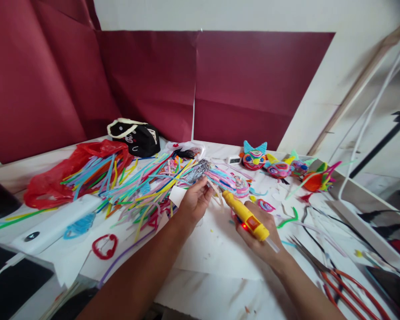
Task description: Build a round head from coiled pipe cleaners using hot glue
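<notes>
1. Yellow plastic glue gun [245,214] is in the right hand [262,224], whose fingers are closed around it.
2. The left hand [196,200] has its fingertips pinched on a thin, pale beige strip [216,189], above the white tabletop [213,284], near the gun's front end.
3. Multicoloured fuzzy pipe cleaners [148,180] lie piled beyond the left hand, leftward.
4. Red-handled metal scissors [324,268] lie right of the right hand.

Glue gun [246,216] L of prob. phone [391,289]
</notes>
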A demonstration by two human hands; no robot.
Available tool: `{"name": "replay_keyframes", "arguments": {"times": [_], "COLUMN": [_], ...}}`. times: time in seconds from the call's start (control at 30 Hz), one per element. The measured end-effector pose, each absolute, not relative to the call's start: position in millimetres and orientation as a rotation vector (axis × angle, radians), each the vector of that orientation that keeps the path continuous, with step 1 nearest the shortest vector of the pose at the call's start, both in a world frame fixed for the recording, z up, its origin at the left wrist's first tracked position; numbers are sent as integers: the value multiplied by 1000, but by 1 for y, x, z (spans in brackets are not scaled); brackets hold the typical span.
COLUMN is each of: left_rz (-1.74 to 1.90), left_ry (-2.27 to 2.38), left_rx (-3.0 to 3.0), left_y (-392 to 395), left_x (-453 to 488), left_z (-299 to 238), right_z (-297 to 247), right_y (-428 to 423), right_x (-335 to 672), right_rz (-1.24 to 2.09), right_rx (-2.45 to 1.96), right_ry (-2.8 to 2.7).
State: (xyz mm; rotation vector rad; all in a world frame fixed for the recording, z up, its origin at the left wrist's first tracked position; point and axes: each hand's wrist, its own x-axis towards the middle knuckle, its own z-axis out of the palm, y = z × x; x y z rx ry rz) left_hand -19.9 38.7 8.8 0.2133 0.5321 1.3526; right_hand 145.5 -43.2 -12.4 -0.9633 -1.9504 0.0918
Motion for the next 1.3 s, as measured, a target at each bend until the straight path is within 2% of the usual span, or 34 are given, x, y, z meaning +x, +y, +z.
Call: {"name": "replay_keyframes", "arguments": {"times": [0.27,0.9,1.3], "left_rz": [1363,1351,1319], "left_ry": [525,514,473], "left_rx": [228,318,554], "left_y": [39,38,32], "left_x": [-22,-19,-16], "left_z": [8,3,1], "right_z": [-27,-27,-20], "right_y": [-37,-38,-41], "right_x": [147,147,146], "right_rz": [-112,-128,5], "right_rx": [-987,-984,-1000], "right_ry": [-1979,-1983,-1989]}}
